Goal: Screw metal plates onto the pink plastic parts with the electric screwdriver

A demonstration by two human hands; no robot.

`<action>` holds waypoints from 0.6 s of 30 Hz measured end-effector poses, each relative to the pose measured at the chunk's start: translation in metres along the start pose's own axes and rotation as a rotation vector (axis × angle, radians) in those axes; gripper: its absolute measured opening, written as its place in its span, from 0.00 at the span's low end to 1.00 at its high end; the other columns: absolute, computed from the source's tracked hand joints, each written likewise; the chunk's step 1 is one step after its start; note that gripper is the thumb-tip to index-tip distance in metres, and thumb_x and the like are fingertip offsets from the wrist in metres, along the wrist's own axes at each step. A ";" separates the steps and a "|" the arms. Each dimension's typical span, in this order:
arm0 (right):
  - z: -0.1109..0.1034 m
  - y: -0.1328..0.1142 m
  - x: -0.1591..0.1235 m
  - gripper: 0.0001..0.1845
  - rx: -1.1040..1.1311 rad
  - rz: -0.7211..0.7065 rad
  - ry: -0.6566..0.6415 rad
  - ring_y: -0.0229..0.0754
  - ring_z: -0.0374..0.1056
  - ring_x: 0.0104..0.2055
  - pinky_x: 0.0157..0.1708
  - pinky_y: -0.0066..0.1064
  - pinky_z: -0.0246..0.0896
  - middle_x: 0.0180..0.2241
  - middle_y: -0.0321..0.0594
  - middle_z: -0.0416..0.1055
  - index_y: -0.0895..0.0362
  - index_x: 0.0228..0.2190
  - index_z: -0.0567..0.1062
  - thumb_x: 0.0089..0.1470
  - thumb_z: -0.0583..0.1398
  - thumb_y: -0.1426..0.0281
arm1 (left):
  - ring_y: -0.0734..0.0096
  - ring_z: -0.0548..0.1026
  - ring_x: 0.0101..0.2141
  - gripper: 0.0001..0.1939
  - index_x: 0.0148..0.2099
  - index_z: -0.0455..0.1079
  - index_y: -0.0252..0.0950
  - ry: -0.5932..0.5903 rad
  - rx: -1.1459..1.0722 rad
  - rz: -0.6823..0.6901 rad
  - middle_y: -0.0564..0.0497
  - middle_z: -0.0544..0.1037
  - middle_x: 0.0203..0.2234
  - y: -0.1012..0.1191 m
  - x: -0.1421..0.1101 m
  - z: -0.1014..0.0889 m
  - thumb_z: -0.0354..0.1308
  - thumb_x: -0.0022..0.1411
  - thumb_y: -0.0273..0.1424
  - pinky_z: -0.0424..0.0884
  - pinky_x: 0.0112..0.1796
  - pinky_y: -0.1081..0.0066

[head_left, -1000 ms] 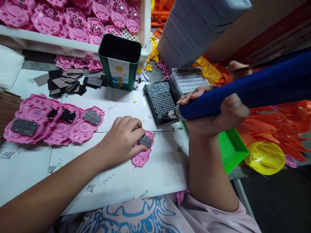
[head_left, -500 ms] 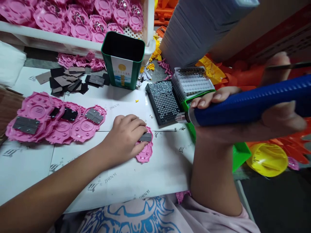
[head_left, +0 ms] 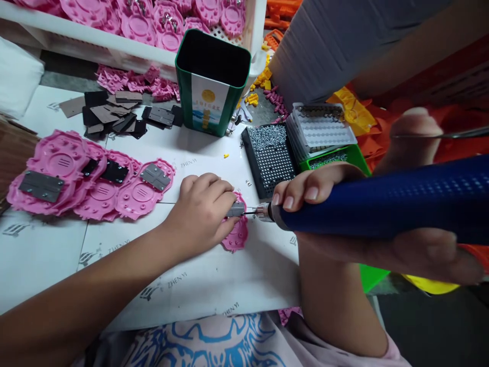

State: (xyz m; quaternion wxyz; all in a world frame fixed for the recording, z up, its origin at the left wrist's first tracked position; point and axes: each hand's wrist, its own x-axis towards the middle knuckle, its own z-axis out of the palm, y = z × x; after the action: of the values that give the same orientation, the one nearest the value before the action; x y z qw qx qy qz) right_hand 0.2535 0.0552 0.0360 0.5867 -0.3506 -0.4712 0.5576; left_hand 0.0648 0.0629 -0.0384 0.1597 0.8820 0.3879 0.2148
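Observation:
My left hand (head_left: pixel 204 209) grips a pink plastic part (head_left: pixel 237 237) against the white work surface, its fingers around a small grey plate (head_left: pixel 236 209) lying on that part. In my right hand (head_left: pixel 321 191) is a blue electric screwdriver (head_left: pixel 367 204), held nearly level and pointing left. Its thin bit reaches the right side of the grey plate; whether a screw sits at the tip is too small to tell. Just behind the screwdriver's nose stands a black screw tray (head_left: pixel 269 163), with small screws heaped at its far end and set in rows of holes.
Pink parts with plates (head_left: pixel 103 191) lie overlapped at the left. Loose dark plates (head_left: pixel 110 114) are scattered behind them. A green tin (head_left: pixel 212 86) stands before a white crate (head_left: pixel 95 48) of pink parts. Stacked clear trays (head_left: pixel 321 127) and a green bin (head_left: pixel 357 155) sit at right.
My right hand has brought the screwdriver from the black screw tray leftward and down to the grey plate. My left hand stays on the pink part. The whole view has shifted a little.

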 end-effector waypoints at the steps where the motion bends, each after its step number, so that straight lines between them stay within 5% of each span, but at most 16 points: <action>1: 0.000 0.001 0.001 0.18 0.000 0.001 0.002 0.43 0.71 0.25 0.33 0.42 0.70 0.26 0.35 0.75 0.43 0.42 0.79 0.45 0.69 0.60 | 0.50 0.71 0.46 0.10 0.43 0.73 0.31 -0.002 0.001 0.000 0.44 0.79 0.42 0.000 0.000 0.000 0.61 0.62 0.31 0.60 0.43 0.55; 10: -0.005 0.013 0.004 0.24 0.039 -0.091 -0.018 0.43 0.71 0.24 0.28 0.42 0.70 0.25 0.37 0.75 0.46 0.48 0.76 0.49 0.65 0.54 | 0.51 0.71 0.45 0.09 0.42 0.73 0.31 0.014 -0.002 0.011 0.45 0.79 0.41 0.001 0.000 -0.001 0.61 0.61 0.30 0.60 0.42 0.56; 18: -0.023 0.026 -0.004 0.18 0.088 0.028 0.001 0.45 0.73 0.26 0.31 0.48 0.73 0.27 0.37 0.73 0.50 0.27 0.76 0.38 0.70 0.52 | 0.52 0.71 0.45 0.08 0.41 0.73 0.32 0.025 0.014 0.022 0.46 0.79 0.40 -0.001 -0.001 0.001 0.61 0.61 0.30 0.59 0.41 0.56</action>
State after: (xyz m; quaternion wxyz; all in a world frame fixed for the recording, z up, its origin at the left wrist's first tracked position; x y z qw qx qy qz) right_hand 0.2672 0.0577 0.0039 0.5939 -0.3314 -0.4407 0.5859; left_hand 0.0641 0.0624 -0.0398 0.1463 0.8845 0.3817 0.2248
